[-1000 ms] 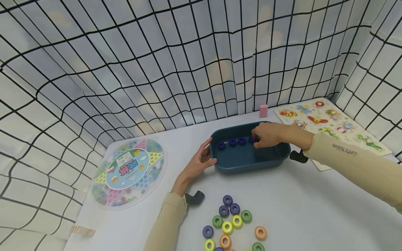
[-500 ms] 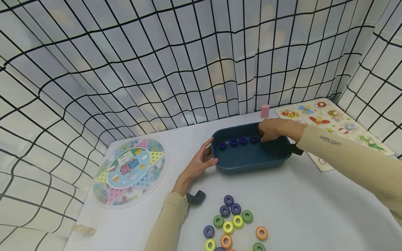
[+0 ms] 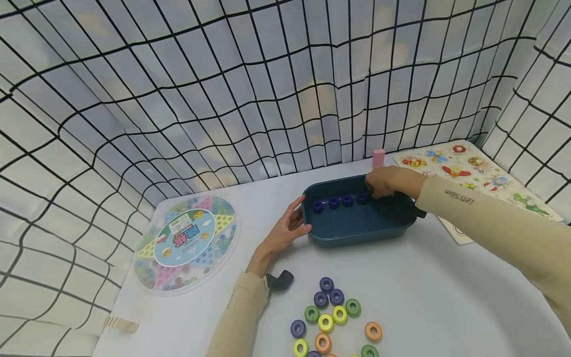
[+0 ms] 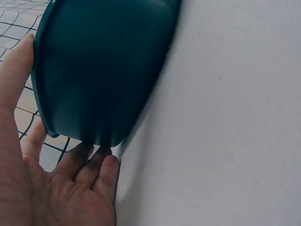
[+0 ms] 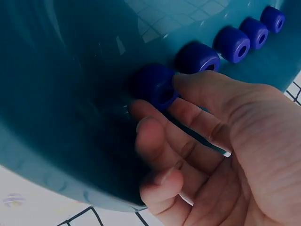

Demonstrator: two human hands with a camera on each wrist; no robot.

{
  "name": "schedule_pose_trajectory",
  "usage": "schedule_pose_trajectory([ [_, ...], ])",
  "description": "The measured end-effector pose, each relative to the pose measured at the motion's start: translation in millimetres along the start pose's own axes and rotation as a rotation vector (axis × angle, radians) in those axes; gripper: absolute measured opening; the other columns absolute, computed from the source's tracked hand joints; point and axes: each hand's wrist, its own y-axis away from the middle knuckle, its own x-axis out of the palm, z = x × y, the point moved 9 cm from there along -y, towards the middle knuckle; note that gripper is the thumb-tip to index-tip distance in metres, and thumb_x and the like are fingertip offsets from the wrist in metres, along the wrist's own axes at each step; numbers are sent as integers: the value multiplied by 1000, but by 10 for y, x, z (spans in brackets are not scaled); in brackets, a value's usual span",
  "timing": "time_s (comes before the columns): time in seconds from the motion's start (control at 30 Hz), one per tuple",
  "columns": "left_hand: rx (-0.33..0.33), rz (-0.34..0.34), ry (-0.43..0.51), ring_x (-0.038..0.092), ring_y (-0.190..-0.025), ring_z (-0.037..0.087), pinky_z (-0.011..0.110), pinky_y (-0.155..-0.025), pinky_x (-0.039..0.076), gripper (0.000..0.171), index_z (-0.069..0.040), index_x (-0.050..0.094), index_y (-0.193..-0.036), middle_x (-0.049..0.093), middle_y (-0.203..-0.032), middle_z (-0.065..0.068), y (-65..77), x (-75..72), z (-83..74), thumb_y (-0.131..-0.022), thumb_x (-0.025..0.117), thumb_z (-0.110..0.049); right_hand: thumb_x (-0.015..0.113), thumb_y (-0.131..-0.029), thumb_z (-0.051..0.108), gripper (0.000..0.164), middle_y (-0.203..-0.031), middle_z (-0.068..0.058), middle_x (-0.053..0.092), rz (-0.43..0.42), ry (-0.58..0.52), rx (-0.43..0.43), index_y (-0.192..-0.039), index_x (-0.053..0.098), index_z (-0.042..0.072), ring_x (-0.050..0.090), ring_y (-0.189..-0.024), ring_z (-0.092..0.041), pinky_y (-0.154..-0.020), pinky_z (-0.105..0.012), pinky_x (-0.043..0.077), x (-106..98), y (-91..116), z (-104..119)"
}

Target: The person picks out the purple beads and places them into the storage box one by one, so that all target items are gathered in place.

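Note:
A dark teal tray (image 3: 357, 233) with rounded corners stands on the white table. My left hand (image 3: 281, 233) holds its left end, thumb and fingers spread around the corner; in the left wrist view the fingertips (image 4: 106, 153) touch the tray's outer wall. Inside the tray, my right hand (image 3: 385, 181) pinches a purple-blue ring bead (image 5: 153, 84) between thumb and fingers. That bead is hidden in the head view. Beside it, several like beads (image 3: 346, 200) line up along the far wall, the nearest bead (image 5: 197, 59) almost touching the pinched one.
Several purple, green, yellow and orange ring beads (image 3: 326, 323) lie in front of the tray. A round marble game box (image 3: 185, 243) is at left, a wooden piece (image 3: 121, 325) near the left edge. Behind stand a pink block (image 3: 378, 158) and an insect puzzle board (image 3: 482, 173). Grid cloth walls the back.
My right hand has moved a little to the right along the tray's far wall, uncovering the fourth bead of the row. My left hand keeps its place on the tray.

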Motion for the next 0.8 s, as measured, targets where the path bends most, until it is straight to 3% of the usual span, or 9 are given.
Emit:
schedule_pose_trajectory([
  [0.2, -1, -2, 7, 19, -133, 29, 40, -107, 19, 76, -13, 13, -145, 15, -146, 22, 6, 11, 19, -86, 61, -16, 57, -83, 13, 7, -65, -3, 55, -11, -3, -10, -81, 59, 7, 53, -53, -14, -46, -22, 39, 16, 18, 7],
  [0.43, -9, 6, 0, 19, -134, 26, 39, -108, 18, 75, -14, 12, -145, 15, -147, 19, 4, 8, 6, -87, 60, -16, 58, -85, 16, 11, -67, -1, 52, -109, 50, -54, -78, 56, 9, 49, -60, -15, -50, -26, 38, -74, 102, 96],
  [0.67, -7, 4, 4, 20, -134, 26, 38, -107, 19, 76, -14, 12, -145, 15, -147, 18, -1, 4, -15, -87, 60, -16, 58, -86, 20, 21, -77, 0, 59, -235, 38, -176, -102, 61, 7, 52, -63, -12, -58, -32, 48, -215, 361, 533],
  [0.8, -10, 1, 5, 20, -133, 26, 39, -107, 19, 77, -14, 12, -145, 14, -147, 18, -6, 0, -11, -87, 61, -19, 57, -86, 19, 20, -73, 6, 58, -290, 10, -265, -103, 62, 9, 50, -58, -7, -56, -26, 47, -252, 546, 836],
])
